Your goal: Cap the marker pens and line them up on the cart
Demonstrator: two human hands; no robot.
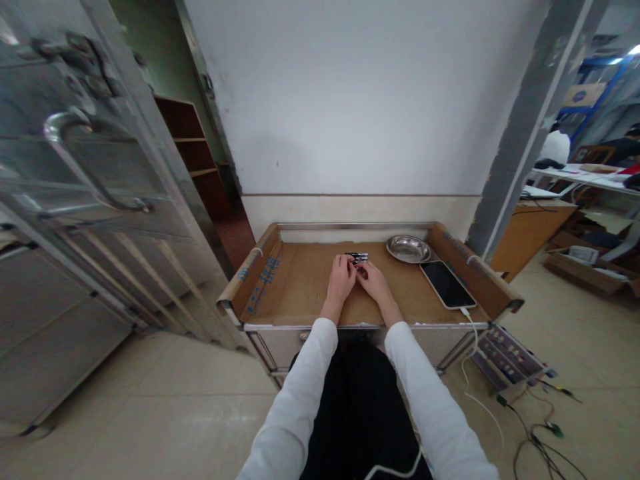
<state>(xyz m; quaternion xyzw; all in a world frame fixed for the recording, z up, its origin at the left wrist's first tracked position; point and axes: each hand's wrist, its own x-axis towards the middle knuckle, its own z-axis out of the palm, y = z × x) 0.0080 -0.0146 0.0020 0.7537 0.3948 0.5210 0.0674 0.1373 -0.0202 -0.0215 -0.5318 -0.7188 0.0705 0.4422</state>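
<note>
Both hands meet over the middle of the cardboard-lined tabletop (305, 293). Between them is a small black-and-silver object (358, 256), too small to identify. My left hand (342, 281) is closed on its left side, fingers bent over it. My right hand (373, 280) pinches at its near right side, and a bit of red shows by the fingertips. The fingers partly hide the object. To the right of my hands stands a shiny round metal dish (408, 249). Close to the dish lies a phone (449, 285) with a dark screen.
A white cable (469, 321) runs from the phone over the table's front edge. Raised cardboard sides (255, 270) border the tabletop. On the floor at right sit an electrical unit (510, 357) and tangled wires (537, 437). A metal door (100, 167) stands at left.
</note>
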